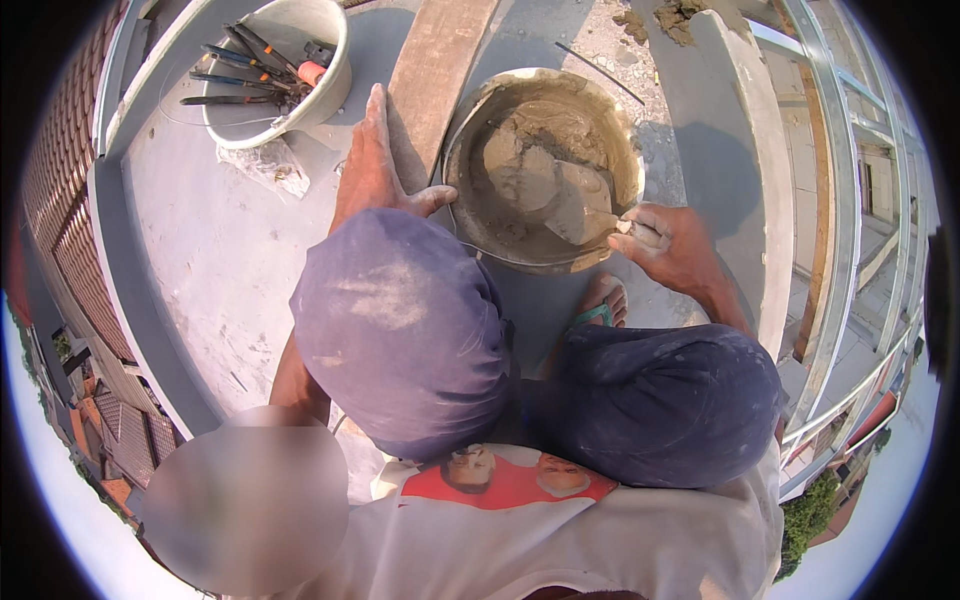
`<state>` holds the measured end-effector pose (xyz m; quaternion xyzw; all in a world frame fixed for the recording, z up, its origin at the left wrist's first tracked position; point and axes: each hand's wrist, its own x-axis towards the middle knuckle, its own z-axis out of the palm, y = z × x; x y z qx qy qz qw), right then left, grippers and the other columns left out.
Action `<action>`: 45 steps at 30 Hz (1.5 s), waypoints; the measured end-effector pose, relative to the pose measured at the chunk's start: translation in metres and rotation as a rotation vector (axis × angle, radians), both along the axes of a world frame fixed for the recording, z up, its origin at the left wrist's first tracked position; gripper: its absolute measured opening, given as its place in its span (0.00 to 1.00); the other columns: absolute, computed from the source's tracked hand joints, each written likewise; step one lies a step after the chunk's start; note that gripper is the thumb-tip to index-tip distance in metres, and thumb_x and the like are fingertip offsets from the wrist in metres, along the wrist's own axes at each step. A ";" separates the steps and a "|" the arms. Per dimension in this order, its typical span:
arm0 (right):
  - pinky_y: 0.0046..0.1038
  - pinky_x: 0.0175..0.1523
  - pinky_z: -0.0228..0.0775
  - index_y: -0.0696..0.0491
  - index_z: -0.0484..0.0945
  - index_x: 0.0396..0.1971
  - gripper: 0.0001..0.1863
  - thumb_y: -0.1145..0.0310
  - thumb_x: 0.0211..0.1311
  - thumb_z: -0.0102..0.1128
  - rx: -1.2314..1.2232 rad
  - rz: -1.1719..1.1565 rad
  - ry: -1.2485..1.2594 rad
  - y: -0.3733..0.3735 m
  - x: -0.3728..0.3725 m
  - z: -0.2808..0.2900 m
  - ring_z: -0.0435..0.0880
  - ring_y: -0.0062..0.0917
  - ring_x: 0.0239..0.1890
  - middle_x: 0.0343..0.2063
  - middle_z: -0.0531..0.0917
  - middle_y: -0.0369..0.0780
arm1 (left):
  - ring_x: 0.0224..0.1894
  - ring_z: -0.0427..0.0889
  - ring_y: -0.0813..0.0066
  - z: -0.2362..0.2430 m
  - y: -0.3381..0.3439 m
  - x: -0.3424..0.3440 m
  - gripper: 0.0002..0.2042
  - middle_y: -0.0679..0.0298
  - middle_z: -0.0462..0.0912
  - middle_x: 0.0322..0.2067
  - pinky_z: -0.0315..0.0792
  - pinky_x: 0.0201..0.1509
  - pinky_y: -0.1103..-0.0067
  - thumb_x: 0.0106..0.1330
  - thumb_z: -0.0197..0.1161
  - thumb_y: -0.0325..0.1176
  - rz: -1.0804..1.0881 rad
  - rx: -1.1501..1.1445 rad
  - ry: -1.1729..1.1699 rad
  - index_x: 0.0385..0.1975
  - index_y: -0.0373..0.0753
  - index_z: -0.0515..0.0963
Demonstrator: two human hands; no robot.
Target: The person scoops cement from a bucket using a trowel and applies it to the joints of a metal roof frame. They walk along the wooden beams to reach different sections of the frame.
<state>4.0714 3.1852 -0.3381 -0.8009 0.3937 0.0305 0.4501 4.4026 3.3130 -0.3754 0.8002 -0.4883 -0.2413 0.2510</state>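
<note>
A round bucket (pixel 637 150) holds wet grey mortar (pixel 545 118), part of it heaped and part smeared down the inner wall. My right hand (pixel 672 250) is closed round the handle of a trowel (pixel 584 208), whose mortar-coated blade lies in the bucket on the mix. To the left of the bucket, my left hand (pixel 375 170) is stretched out with its fingers straight beside a wooden board (pixel 425 80). Its thumb points at the bucket's rim; whether they touch is hard to tell. Pale dust covers both hands.
At the upper left stands a white bucket (pixel 335 85) of hand tools, with a crumpled plastic bag (pixel 265 170) beside it. My bent knees flank the near side, and my sandalled foot (pixel 603 300) is close to the mortar bucket. Metal framing (pixel 835 200) runs along the right.
</note>
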 end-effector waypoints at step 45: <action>0.32 0.19 0.66 0.64 0.78 0.37 0.16 0.63 0.67 0.65 0.065 -0.987 -0.208 -0.232 0.060 -0.117 0.76 0.26 0.16 0.22 0.80 0.42 | 0.67 0.73 0.47 0.006 -0.002 -0.007 0.55 0.46 0.69 0.66 0.70 0.70 0.63 0.50 0.80 0.34 0.116 -0.069 0.002 0.79 0.42 0.50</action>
